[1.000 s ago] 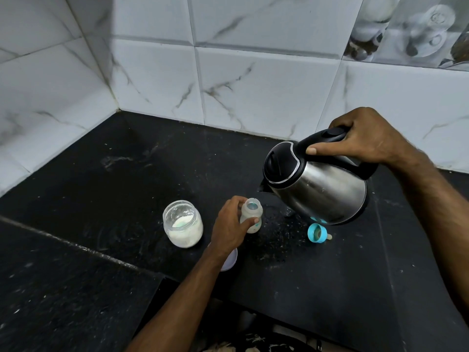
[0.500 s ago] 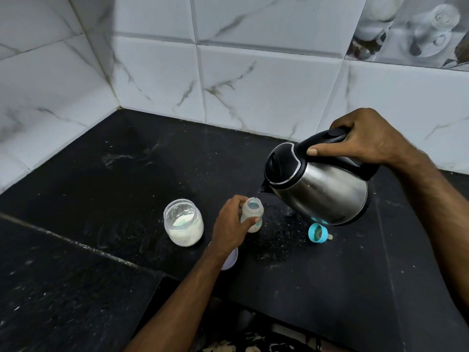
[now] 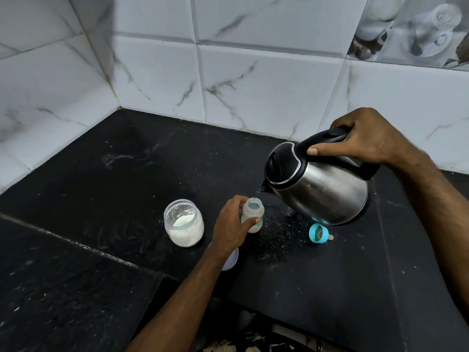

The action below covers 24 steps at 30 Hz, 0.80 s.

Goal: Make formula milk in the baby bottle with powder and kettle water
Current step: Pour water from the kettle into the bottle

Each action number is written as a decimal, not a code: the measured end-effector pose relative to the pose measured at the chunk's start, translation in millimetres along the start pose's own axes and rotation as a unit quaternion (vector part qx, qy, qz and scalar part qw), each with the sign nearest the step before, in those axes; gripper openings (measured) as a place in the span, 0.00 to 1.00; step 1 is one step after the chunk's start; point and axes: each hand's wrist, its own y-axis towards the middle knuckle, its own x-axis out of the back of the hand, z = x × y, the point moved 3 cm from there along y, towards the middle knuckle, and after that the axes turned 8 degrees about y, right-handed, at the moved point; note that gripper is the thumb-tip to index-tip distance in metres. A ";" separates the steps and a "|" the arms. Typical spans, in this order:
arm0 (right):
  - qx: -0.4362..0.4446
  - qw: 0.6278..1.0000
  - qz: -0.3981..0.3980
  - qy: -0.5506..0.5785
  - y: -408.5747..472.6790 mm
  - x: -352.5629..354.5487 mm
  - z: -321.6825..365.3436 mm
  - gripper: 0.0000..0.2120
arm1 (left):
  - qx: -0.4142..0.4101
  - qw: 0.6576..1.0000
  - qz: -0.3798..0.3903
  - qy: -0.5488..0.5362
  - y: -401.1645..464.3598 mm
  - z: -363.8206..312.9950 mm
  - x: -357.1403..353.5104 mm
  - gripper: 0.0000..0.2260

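Kettle (image 3: 318, 182) spout sits directly above and just right of the baby bottle (image 3: 252, 216) mouth; this alignment governs the pour. The bottle stands upright on the black countertop (image 3: 127, 174), near the middle of its front edge, with its long axis vertical. A thin stream appears to run from the spout into the open neck, though it is too fine to confirm fully.

Left hand (image 3: 232, 226): fingers and thumb curl round the bottle body, holding it steady from the left side. Right hand (image 3: 365, 138): fingers wrap the black kettle handle, thumb laid along its side, with the kettle tilted spout-down toward the left.

The left hand is the nearer one to the bottle; the kettle comes from the right and above.

Powder jar (image 3: 184, 223), open and partly filled with white powder, stands just left of the left hand. The teal bottle cap (image 3: 317, 232) lies on the countertop below the kettle base, apart from the bottle. Water droplets speckle the surface between bottle and cap.

Judgement: water filling is under way; any sideways drift of the spout would likely spill past the narrow neck.
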 end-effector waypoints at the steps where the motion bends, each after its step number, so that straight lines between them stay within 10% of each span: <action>1: -0.001 1.000 0.001 0.001 0.0 0.1 0.1 0.35 | 0.000 1.000 0.000 0.000 0.0 0.2 0.0 0.19; 24: 0.013 0.998 -0.042 0.043 2.4 10.1 6.8 0.27 | 0.002 0.999 -0.008 -0.031 -2.1 2.1 -0.6 0.18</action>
